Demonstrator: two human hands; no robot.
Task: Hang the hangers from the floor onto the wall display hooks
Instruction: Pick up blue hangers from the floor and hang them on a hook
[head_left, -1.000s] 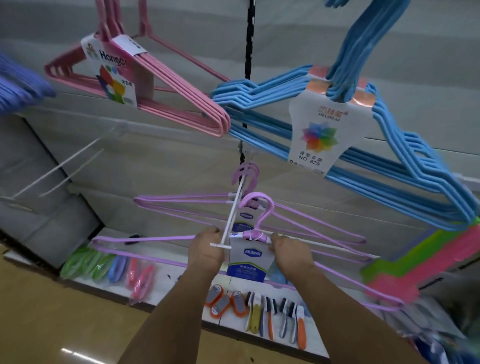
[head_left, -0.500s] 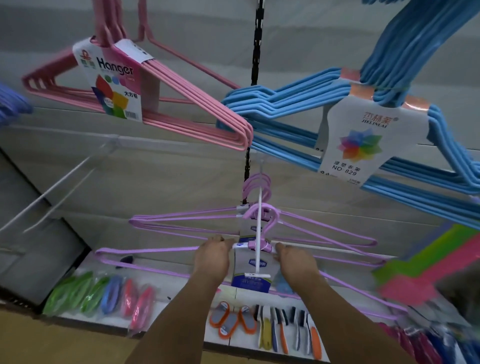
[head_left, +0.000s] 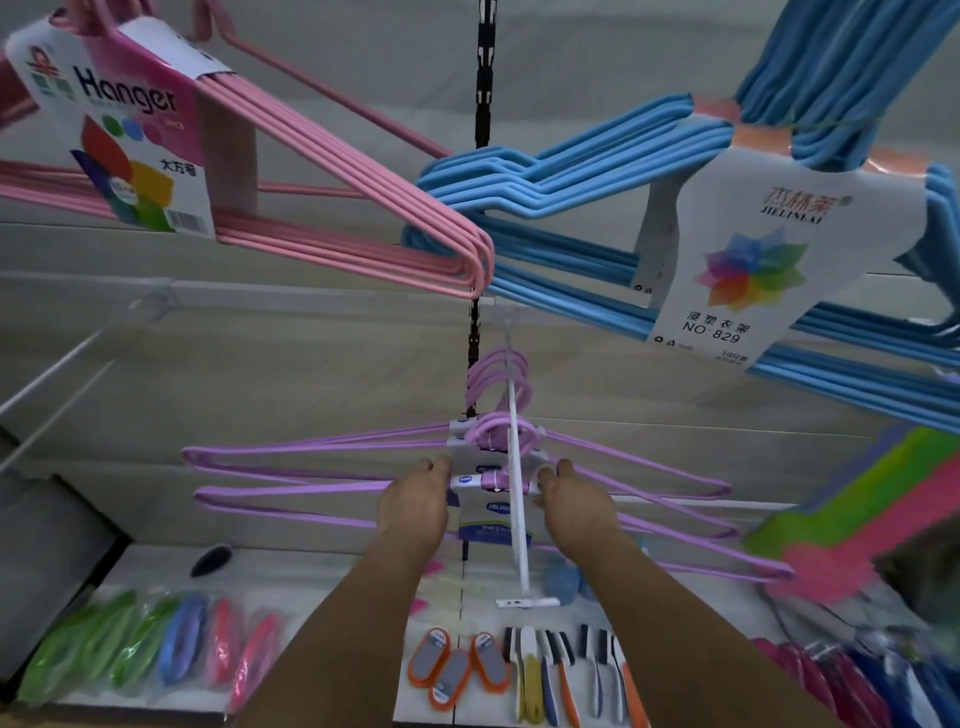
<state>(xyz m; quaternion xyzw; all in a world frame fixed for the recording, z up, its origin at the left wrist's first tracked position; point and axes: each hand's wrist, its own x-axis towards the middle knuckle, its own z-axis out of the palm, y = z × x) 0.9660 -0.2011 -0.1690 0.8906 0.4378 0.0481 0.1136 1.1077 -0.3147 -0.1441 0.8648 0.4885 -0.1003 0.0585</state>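
A pack of purple hangers (head_left: 291, 491) with a blue-and-white label hangs on a long white display hook (head_left: 517, 467) that juts from the grey wall. My left hand (head_left: 413, 506) grips the pack's shoulder left of the label. My right hand (head_left: 574, 504) grips it to the right. The pack's hook loops over the white rod. Behind it, more purple hanger packs (head_left: 311, 447) hang on the same rod, their hooks (head_left: 493, 374) stacked toward the wall.
Pink hanger packs (head_left: 332, 208) hang above left, blue ones (head_left: 571, 171) above right. An empty white hook (head_left: 62, 364) sticks out at left. Below is a white shelf (head_left: 322, 571) with brushes (head_left: 545, 675) and coloured packets (head_left: 156, 644). Green and pink items (head_left: 857, 519) lie at right.
Both hands have slid the purple hanger pack farther along the white rod toward the wall. The view has moved closer, and the rod's tip now points at me.
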